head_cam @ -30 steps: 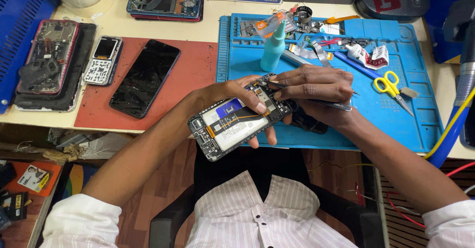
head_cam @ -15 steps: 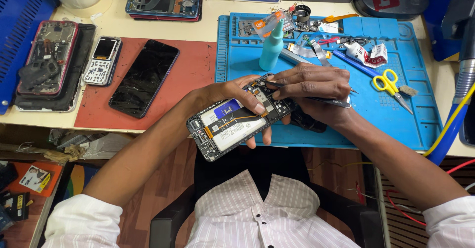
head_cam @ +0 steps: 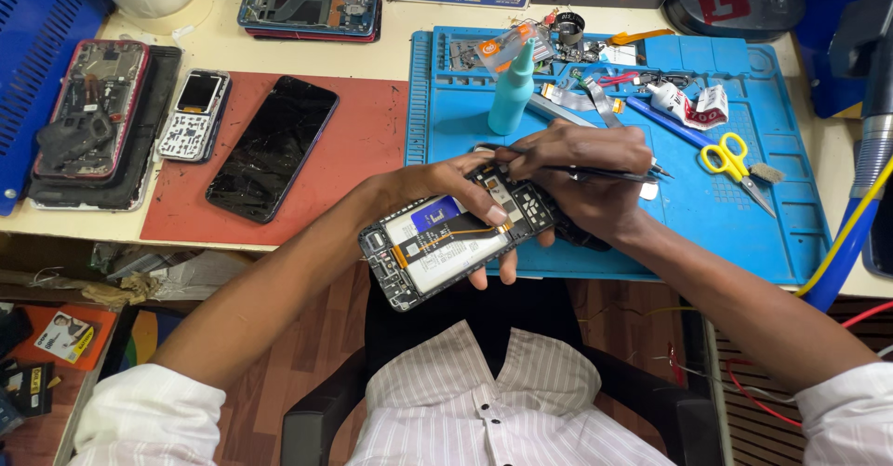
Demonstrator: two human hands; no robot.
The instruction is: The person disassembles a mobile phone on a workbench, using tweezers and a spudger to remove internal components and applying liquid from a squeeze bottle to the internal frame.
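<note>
With its back cover already off, the opened phone point(head_cam: 453, 243) sits nearest me, battery and boards bare, so I judge the stripping well begun, though every inner part still looks seated. My left hand point(head_cam: 456, 192) is clamped around the phone's upper end, holding it over the desk point(head_cam: 307, 49) edge. At two o'clock from it, my right hand point(head_cam: 595, 173) is closed on a thin dark tool point(head_cam: 609, 175), its tip at the phone's top board. Farther, at twelve o'clock, a teal bottle point(head_cam: 513, 94) stands on the blue mat point(head_cam: 726, 215).
</note>
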